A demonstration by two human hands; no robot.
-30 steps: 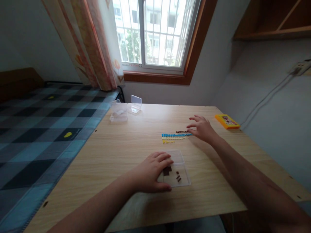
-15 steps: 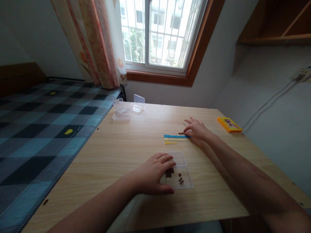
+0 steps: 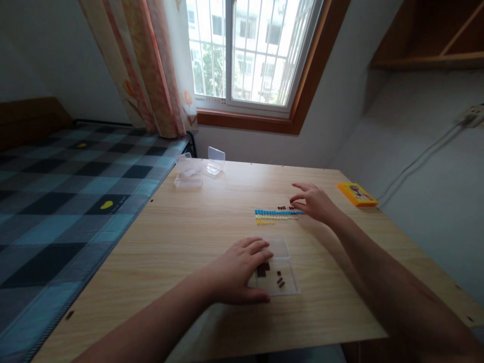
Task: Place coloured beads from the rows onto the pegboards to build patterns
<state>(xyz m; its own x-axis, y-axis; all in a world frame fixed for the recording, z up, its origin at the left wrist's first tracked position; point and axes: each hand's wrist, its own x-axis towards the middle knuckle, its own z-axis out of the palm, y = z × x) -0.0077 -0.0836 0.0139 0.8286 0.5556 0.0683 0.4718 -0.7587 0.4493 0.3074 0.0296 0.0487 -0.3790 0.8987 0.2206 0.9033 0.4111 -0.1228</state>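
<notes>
My left hand (image 3: 244, 272) rests against the left side of an open clear plastic box (image 3: 291, 285), thumb along the near edge and fingers over the hinge side. Inside the box lie dark brown pieces (image 3: 263, 270), partly covered by the hand, and a few loose small ones (image 3: 280, 283). Farther off, my right hand (image 3: 314, 202) hovers at a short row of small brown pieces (image 3: 282, 207), its thumb and a finger brought together; what is between them is too small to make out. Just nearer are rows of blue pieces (image 3: 268, 213), pale pieces (image 3: 274, 218) and yellow pieces (image 3: 264, 223).
Open clear boxes (image 3: 188, 180) stand at the far left of the wooden table (image 3: 181, 247), with another clear box (image 3: 215, 168) beside them. A yellow-orange box (image 3: 357, 194) lies by the right wall. A bed (image 3: 94, 191) adjoins the table's left side.
My right hand has shifted slightly right and lifted, uncovering more brown pieces and the right ends of the coloured rows. My left hand and the box are nearly still.
</notes>
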